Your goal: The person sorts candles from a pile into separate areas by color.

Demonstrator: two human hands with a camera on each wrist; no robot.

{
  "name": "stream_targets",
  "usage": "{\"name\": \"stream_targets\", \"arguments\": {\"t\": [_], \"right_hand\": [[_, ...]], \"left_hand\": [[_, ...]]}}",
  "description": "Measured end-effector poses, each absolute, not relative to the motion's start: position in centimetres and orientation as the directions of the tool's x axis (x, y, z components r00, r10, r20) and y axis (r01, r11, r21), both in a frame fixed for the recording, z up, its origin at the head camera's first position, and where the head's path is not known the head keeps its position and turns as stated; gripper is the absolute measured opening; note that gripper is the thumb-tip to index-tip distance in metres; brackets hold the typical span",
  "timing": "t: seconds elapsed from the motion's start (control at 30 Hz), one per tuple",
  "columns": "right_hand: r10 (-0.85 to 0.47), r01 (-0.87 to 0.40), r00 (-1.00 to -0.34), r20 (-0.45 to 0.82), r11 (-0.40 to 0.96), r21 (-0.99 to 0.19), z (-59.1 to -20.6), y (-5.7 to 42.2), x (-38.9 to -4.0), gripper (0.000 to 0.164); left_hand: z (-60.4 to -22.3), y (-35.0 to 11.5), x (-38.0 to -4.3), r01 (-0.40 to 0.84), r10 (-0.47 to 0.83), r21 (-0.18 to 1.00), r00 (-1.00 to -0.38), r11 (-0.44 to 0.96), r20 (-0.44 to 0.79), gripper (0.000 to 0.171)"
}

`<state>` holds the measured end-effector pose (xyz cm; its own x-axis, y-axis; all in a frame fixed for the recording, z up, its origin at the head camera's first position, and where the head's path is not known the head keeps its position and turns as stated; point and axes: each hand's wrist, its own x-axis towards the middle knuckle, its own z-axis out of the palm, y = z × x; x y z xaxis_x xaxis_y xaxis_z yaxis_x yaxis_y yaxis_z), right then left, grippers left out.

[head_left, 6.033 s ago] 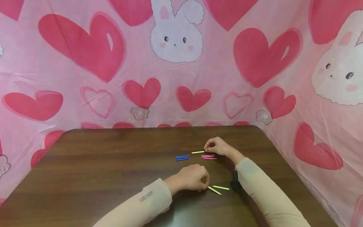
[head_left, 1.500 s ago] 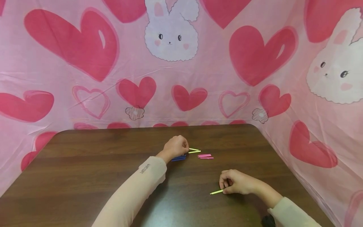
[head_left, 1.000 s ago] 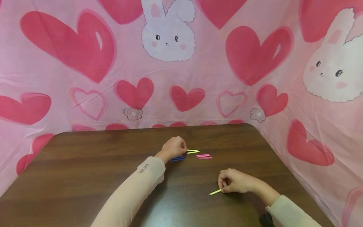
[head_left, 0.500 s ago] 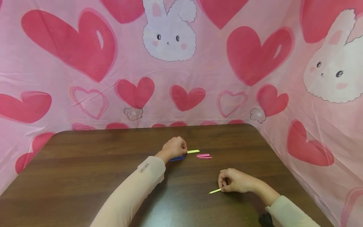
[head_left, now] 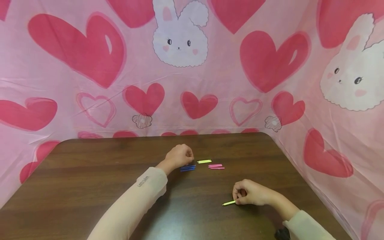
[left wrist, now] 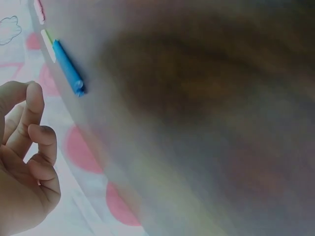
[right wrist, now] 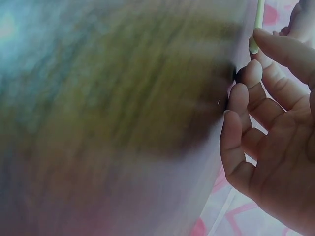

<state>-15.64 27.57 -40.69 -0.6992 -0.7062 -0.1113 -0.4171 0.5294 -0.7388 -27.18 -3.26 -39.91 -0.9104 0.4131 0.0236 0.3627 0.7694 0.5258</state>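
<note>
My right hand (head_left: 252, 192) pinches the end of a thin yellow-green stick (head_left: 229, 203) between thumb and forefinger, low over the front right of the table. In the right wrist view the stick's near end (right wrist: 254, 49) shows at the thumb and forefinger tips. Farther back, my left hand (head_left: 179, 156) holds nothing, its fingers loosely bent. Just below it lie blue sticks (head_left: 188, 168) side by side. To its right is a pair of yellow-green sticks (head_left: 204, 161), apart from the fingers. Pink sticks (head_left: 216, 166) lie a little nearer and further right.
A brown wood-grain table (head_left: 105, 186) bears everything. Behind it and along its sides hangs a pink cloth (head_left: 222, 76) printed with hearts and rabbits. A dark object (head_left: 282, 233) shows at the right cuff.
Six seconds ago two yellow-green sticks lay near the front; one now lies at the back beside another, drawn parallel. My left hand has let go and shifted left; the right hand keeps its stick.
</note>
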Motion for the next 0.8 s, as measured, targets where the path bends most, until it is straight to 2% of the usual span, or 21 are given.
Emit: {"name": "stream_targets", "arguments": {"t": [0.33, 0.8], "right_hand": [[-0.733, -0.451, -0.677, -0.070, 0.487, -0.748, -40.7, 27.6, -15.6, 0.006], [-0.745, -0.483, -0.666, -0.032, 0.463, -0.743, -40.4, 27.7, -16.0, 0.004]], "left_hand": [[-38.8, -4.5, -26.1, 0.376, 0.414, 0.562, -0.908, 0.737, 0.064, 0.009], [-37.6, -5.4, -23.8, 0.463, 0.471, 0.571, -0.870, 0.678, 0.146, 0.006]]}}
